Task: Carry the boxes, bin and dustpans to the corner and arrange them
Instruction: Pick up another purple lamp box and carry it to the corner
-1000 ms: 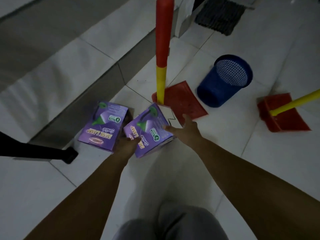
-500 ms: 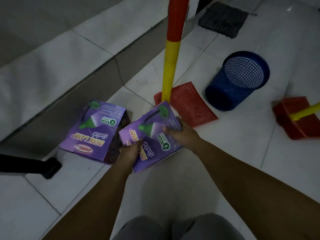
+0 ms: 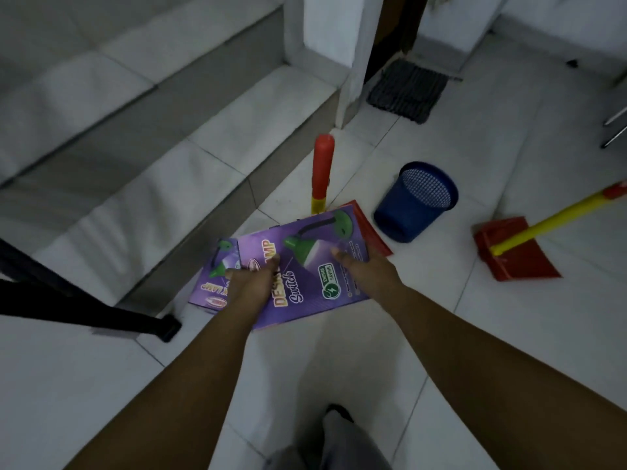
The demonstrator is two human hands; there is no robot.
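1. On the white tiled floor point(image 3: 509, 334), beside a tiled step point(image 3: 190, 184), both hands hold one purple desk-lamp box point(image 3: 305, 262) between them, lifted and tilted toward the camera.
2. Left hand point(image 3: 252, 283): it grips the box's left edge, thumb laid over the printed top face, the other fingers out of sight beneath.
3. Right hand point(image 3: 364, 269): it grips the box's right side, thumb on the top face, the remaining fingers hidden behind the box.
4. Second purple box point(image 3: 212, 283): it sits on the floor against the step, partly covered by the held box and the left hand. Whether the two boxes touch cannot be told.
5. First red dustpan point(image 3: 373, 232): only a strip of its pan shows past the held box's right edge; its red-and-yellow handle point(image 3: 322, 167) stands upright behind the box.
6. Blue mesh bin point(image 3: 415, 201): it lies tipped on the floor just right of that dustpan, mouth facing up and right.
7. Second red dustpan point(image 3: 515, 252): it lies flat on the floor, well apart to the right of the bin, its yellow handle point(image 3: 556, 218) angled up toward the right frame edge.
8. Dark doormat point(image 3: 407, 89): it lies at the far doorway.
9. Black bar point(image 3: 84, 310): it crosses the left foreground; what it belongs to cannot be told.
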